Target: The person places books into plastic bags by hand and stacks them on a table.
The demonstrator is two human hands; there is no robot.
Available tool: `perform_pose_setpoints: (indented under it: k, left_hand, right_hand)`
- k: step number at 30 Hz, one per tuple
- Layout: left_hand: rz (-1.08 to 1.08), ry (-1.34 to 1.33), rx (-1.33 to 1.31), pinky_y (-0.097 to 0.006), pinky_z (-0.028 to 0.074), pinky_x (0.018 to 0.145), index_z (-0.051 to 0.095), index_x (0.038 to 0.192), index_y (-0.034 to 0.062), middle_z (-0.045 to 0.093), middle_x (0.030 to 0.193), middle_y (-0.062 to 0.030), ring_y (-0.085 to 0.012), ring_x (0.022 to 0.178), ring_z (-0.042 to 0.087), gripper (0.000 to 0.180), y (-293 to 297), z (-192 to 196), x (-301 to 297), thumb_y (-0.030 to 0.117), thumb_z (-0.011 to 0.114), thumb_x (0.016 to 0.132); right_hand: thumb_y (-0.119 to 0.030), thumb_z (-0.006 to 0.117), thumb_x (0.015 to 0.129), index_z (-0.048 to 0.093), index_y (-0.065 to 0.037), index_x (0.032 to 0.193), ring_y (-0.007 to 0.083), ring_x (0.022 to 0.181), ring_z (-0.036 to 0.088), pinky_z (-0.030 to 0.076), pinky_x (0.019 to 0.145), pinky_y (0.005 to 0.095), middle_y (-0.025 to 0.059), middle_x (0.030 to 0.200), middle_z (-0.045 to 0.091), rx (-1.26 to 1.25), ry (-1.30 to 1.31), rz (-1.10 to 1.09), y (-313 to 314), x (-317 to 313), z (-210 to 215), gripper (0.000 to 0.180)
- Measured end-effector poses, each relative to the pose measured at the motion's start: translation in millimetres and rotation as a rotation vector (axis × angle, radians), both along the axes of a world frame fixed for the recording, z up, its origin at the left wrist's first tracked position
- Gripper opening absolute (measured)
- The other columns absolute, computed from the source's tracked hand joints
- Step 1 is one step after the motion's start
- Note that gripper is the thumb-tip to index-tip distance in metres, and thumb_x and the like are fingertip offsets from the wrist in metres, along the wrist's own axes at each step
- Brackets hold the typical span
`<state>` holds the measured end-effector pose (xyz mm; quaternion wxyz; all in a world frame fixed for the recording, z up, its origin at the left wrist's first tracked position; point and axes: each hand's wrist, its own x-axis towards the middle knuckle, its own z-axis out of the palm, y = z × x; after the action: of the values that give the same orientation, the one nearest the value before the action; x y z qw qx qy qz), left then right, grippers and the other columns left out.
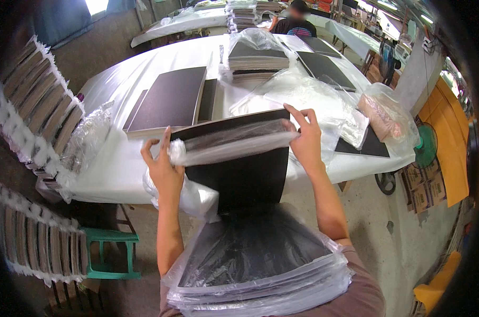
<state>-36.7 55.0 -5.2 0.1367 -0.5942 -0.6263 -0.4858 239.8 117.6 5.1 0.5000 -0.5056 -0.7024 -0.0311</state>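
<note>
In front of me a black board (pixel 237 185) stands tilted at the table's near edge, with a clear plastic bag (pixel 234 141) drawn in a band across its upper part. My left hand (pixel 165 168) grips the bunched plastic at the board's left side, some fingers raised. At the upper right corner, my right hand (pixel 305 137) pinches the bag's edge against the board. Loose plastic hangs below my left hand. Against my body rests a stack of black boards in clear plastic (pixel 255 259), partly under the upright board's lower end.
On the white-covered table (pixel 113 177) lie black boards (pixel 171 98), a plastic-draped stack (pixel 258 61), loose clear bags (pixel 308 100) and a bag with pinkish contents (pixel 379 113). Wrapped stacks (pixel 39 100) and a green stool (pixel 111 253) stand left. A person (pixel 295 24) sits beyond the table.
</note>
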Motion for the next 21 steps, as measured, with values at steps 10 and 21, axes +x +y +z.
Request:
perform_pose_setpoints:
  k: [10,21]
  left_hand:
    - [0.008,0.028,0.086,-0.035,0.038,0.081,0.044,0.121,0.0095,0.038,0.112,-0.0146,-0.0291,0.103,0.042,0.057,-30.0,-11.0,-1.6,0.003,0.060,0.067]
    - [-0.308,0.034,0.260,-0.026,0.046,0.055,0.061,0.084,0.0006,0.060,0.082,-0.0132,-0.0232,0.061,0.058,0.028,-60.2,-16.8,-10.4,-0.007,0.058,0.058]
  right_hand:
    - [0.015,0.057,0.055,0.051,-0.017,0.116,0.0141,0.060,0.047,0.038,0.046,0.0239,0.0098,0.100,0.039,0.050,0.038,0.043,-57.1,3.5,-18.5,0.068]
    - [0.017,0.050,0.051,0.063,-0.006,0.094,0.0106,0.055,0.044,0.040,0.052,0.0225,0.0073,0.087,0.049,0.290,-0.055,0.005,-92.0,16.7,-27.7,0.051]
